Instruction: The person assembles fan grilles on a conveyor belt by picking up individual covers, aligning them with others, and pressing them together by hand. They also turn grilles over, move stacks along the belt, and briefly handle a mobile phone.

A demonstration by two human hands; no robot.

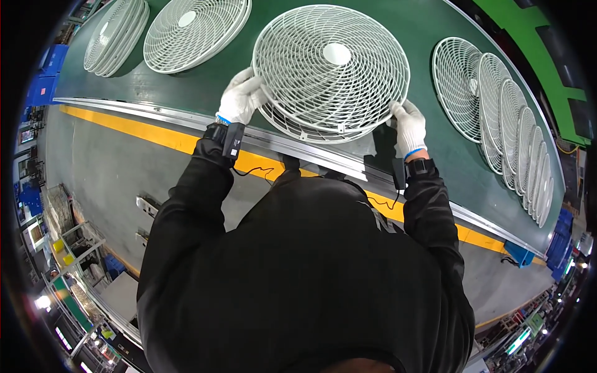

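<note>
A round white fan grille [336,55], with a solid disc at its centre, is held between my two gloved hands. Under it another white fan grille [311,134] shows along the near edge, close to the green surface. My left hand [241,98], in a white glove, is closed on the left rim of the upper grille. At its lower right rim, my right hand [410,127], gloved in white too, grips the edge with thumb and fingers. Whether either hand also touches the lower grille I cannot tell.
Several overlapping fan grilles [509,130] line the right of the green work surface [168,89]. Two stacks of grilles [116,37] stand at the far left. A metal rail [143,110] runs along the near edge. A green machine frame [528,43] borders the far right.
</note>
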